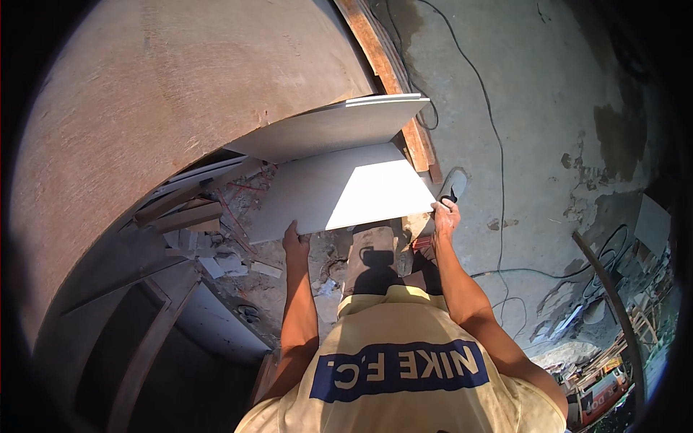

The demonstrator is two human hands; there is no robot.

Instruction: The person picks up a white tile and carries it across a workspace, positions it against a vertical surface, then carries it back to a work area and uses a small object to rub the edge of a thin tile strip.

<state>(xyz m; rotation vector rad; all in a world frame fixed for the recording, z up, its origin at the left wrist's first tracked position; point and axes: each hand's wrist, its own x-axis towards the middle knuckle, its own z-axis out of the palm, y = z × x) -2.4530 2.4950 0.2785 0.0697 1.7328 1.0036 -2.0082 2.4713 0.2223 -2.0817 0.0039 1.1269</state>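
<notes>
A large, flat, pale tile [346, 189] is held between my two hands, with strong sunlight across its right part. My left hand [295, 239] grips its near edge toward the left corner, thumb on the upper face. At the near right corner my right hand [446, 216] is closed on the edge; the fingers beneath are hidden. Just beyond stand more tiles [332, 130], leaning together under a big wooden board. The far edge of the held tile meets the foot of these leaning tiles; whether it touches them I cannot tell.
The large wooden board [195, 79] overhangs the left side. Timber planks [393, 72] stand beyond the tiles. Broken pieces and wood offcuts [191, 216] litter the ground at left. A black cable [498, 144] crosses the concrete floor at right, near a scrap pile [603, 361].
</notes>
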